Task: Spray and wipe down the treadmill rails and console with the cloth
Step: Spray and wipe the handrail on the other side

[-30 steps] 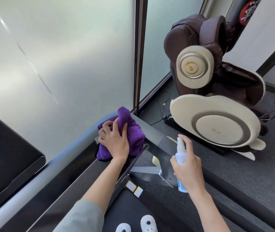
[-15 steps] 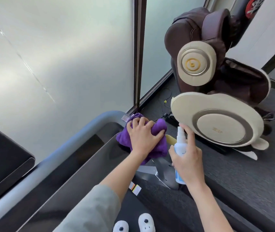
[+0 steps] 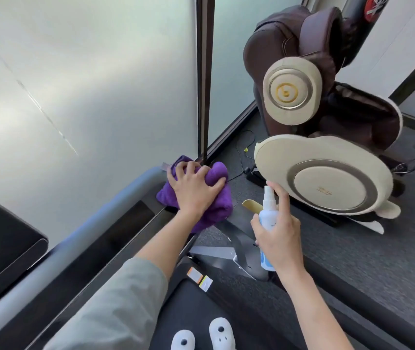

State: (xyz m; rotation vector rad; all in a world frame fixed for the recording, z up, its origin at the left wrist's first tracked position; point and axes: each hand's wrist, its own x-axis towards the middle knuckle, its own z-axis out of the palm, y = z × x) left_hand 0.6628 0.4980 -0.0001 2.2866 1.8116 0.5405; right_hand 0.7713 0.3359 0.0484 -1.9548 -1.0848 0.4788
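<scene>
Having slid right along the treadmill console point(image 3: 125, 223) to its far corner, left hand point(image 3: 193, 190) pressing the purple cloth point(image 3: 216, 210) there, right hand point(image 3: 277, 236) gripping the spray bottle point(image 3: 268, 213) just beside, suggesting this stretch nearing done.

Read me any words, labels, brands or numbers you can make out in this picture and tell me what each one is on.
Nothing here can be read for certain.
Massage chair, lower cream disc: small gold mark, too blurred.
Upper cream disc: gold emblem, possibly a "b", unsure.
Spray bottle in the right hand: blue print, unreadable.
Treadmill stickers: orange and yellow, too small.
Red and black sign: white characters, cut off.
</scene>
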